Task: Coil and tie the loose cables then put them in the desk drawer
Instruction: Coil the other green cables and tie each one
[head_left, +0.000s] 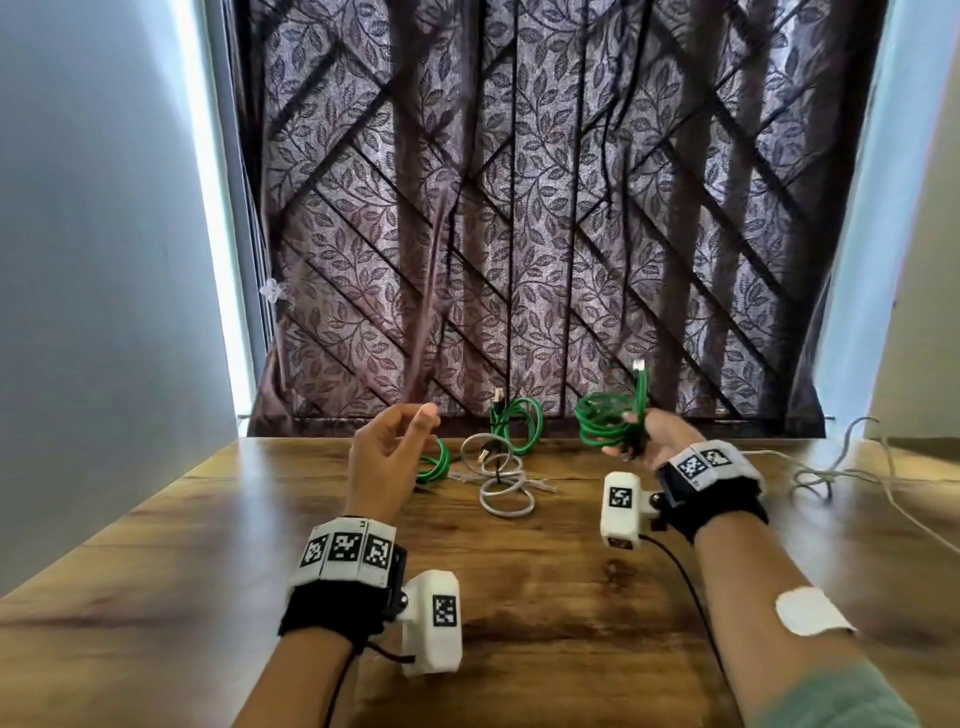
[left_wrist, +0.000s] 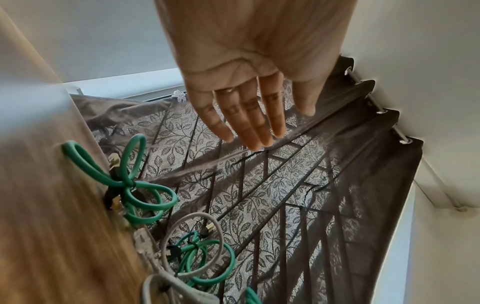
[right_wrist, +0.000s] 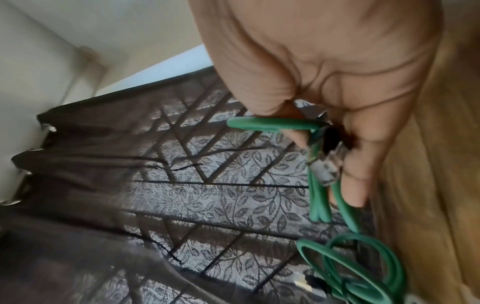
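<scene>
My right hand (head_left: 638, 434) is raised above the far part of the wooden desk (head_left: 545, 582) and grips a green cable coil (head_left: 602, 422); one plug end sticks up above the fingers. In the right wrist view the fingers (right_wrist: 355, 181) curl round the green cable (right_wrist: 318, 197) and a clear plug (right_wrist: 327, 166). My left hand (head_left: 410, 423) hovers empty to the left, its fingers (left_wrist: 249, 123) straight and relaxed. On the desk lie a tied green coil (head_left: 435, 462) (left_wrist: 124, 181), a second green coil (head_left: 515, 423) and a grey coil (head_left: 503, 480) (left_wrist: 192, 230).
A loose white cable (head_left: 831, 474) trails over the desk's right side. A patterned brown curtain (head_left: 519, 218) hangs right behind the desk's far edge. A pale wall (head_left: 104, 260) borders the desk on the left. No drawer shows in any view.
</scene>
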